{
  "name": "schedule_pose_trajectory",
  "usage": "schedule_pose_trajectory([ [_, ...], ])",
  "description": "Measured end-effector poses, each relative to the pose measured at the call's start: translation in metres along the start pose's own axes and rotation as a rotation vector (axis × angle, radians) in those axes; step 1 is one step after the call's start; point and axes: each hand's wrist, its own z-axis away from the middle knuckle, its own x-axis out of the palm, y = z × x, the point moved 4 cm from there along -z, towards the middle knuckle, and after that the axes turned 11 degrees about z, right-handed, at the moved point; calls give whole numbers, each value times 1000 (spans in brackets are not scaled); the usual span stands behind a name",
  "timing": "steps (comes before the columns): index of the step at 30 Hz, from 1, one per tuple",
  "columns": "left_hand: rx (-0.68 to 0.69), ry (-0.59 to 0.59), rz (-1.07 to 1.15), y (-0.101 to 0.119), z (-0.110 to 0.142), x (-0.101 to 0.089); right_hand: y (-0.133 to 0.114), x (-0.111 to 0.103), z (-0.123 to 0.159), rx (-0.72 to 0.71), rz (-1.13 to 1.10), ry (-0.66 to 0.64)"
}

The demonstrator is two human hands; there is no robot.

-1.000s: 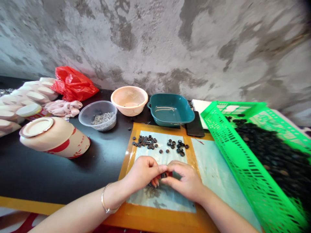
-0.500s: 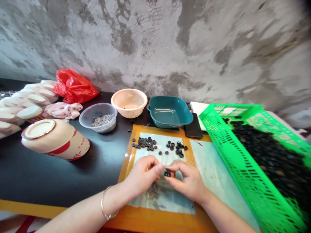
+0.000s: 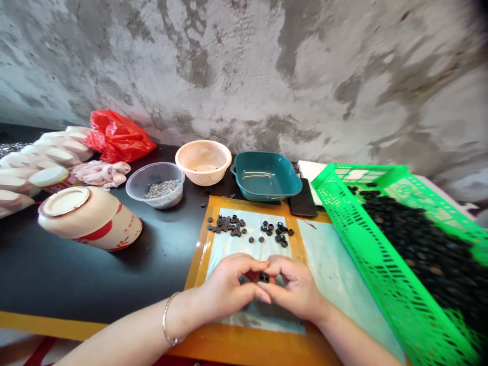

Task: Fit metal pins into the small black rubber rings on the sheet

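Observation:
A small, glossy black part with openings in its side sits between the fingertips of both hands. My left hand is closed, thumb and forefinger pressing on the part from the left. From the other side my right hand pinches the same part, and the fingertips of the two hands meet around it. Just beyond them, on a pale blue sheet, lie a pile of small dark round pieces with centre holes and a looser group of black parts. The fingers partly hide the held part.
A green basket full of black pieces stands at the right. Behind the sheet are a teal basin, a cream bowl, a clear bowl with metal pins, and a dark phone-like slab. A large patterned container stands left.
My left hand has moved right and its fingers now close on the black part, which only the right hand held before. The part has turned in the fingers.

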Motion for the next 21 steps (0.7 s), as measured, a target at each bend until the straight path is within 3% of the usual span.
schedule_pose_trajectory([
  [9,29,10,-16,3,1,0,-2,2,4,6,-25,12],
  [14,-43,38,51,3,0,-1,1,2,4,2,-2,7],
  [17,-127,55,181,0,-1,-1,2,2,2,-35,15,8],
  [21,-142,56,464,-6,-5,-1,2,-1,0,-125,36,72],
])
